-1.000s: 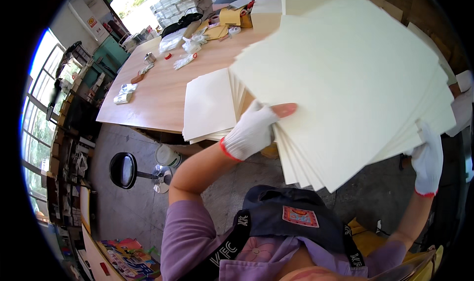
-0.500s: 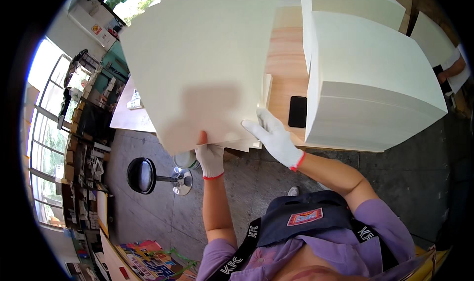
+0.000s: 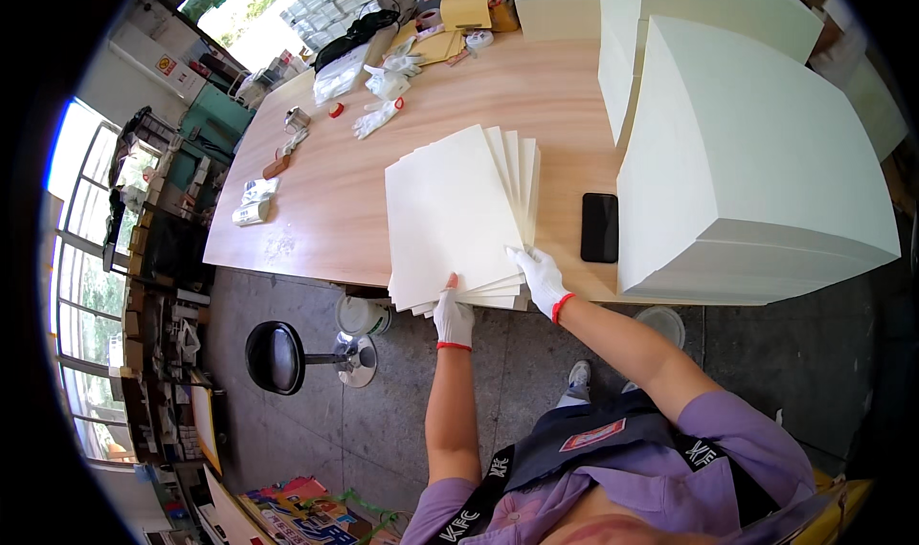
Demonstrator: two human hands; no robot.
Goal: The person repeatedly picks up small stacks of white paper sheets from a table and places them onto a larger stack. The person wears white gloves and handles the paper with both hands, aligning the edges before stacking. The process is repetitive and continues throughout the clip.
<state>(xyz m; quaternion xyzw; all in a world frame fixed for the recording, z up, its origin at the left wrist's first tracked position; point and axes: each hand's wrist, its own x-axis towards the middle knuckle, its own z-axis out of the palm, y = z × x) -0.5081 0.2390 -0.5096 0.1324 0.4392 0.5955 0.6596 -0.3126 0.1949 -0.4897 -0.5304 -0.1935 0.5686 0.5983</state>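
Note:
A fanned pile of cream paper sheets (image 3: 450, 210) lies near the table's front edge, its layers turned at slightly different angles. My left hand (image 3: 453, 320), in a white glove with the thumb tip bare, grips the front edge, thumb on top and fingers underneath, hidden. At the lower right edge of the top sheets, my gloved right hand (image 3: 539, 279) pinches the paper between thumb and fingers. A black phone (image 3: 600, 227) rests on the table right of the pile.
Tall stacks of cream paper (image 3: 756, 162) stand along the right of the wooden table (image 3: 325, 186). Loose gloves (image 3: 379, 116), small packets (image 3: 255, 202) and a red roll (image 3: 336, 110) lie on its far and left parts. A black stool (image 3: 276, 357) and white bucket (image 3: 362, 315) are on the floor.
The large sheet held up close before me has come down onto the fanned pile, uncovering the table behind. Both hands went with it and still hold its edges.

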